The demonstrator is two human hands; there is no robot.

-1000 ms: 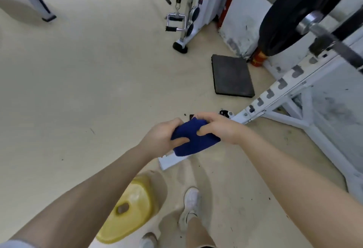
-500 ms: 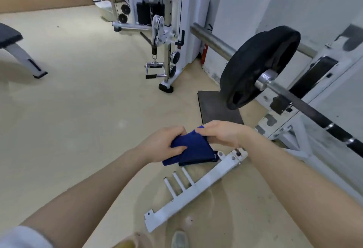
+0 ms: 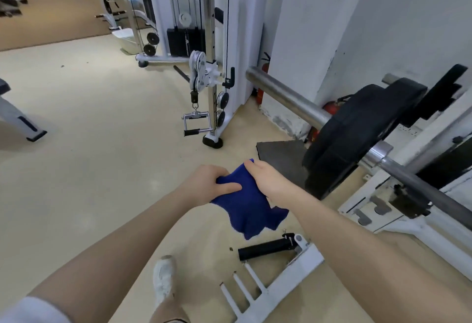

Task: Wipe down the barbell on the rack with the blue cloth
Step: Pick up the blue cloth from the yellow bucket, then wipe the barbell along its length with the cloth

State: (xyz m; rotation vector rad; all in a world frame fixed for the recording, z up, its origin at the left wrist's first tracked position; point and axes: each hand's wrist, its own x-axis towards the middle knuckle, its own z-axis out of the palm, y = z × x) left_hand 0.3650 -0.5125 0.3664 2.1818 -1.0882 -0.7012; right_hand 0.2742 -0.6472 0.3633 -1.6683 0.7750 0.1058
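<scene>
Both hands hold the blue cloth (image 3: 249, 203) in front of me at centre frame. My left hand (image 3: 208, 184) pinches its left edge. My right hand (image 3: 268, 180) grips its top right, and the lower part of the cloth hangs loose below. The barbell (image 3: 286, 94) lies on the white rack (image 3: 398, 202) to the right, its steel sleeve pointing up-left and its darker shaft (image 3: 431, 191) running down-right. A black weight plate (image 3: 357, 131) sits on the bar, just right of my right hand. The cloth does not touch the bar.
A white cable machine (image 3: 209, 49) with a hanging handle (image 3: 195, 124) stands ahead. A dark mat (image 3: 281, 156) lies under the plate. A white plate-storage rail with pegs (image 3: 270, 289) lies by my white shoe (image 3: 163, 276). A bench leg (image 3: 23, 123) is at left.
My view has tilted up and the barbell has come closer. The folded cloth has opened out, and its lower part now hangs down from my hands.
</scene>
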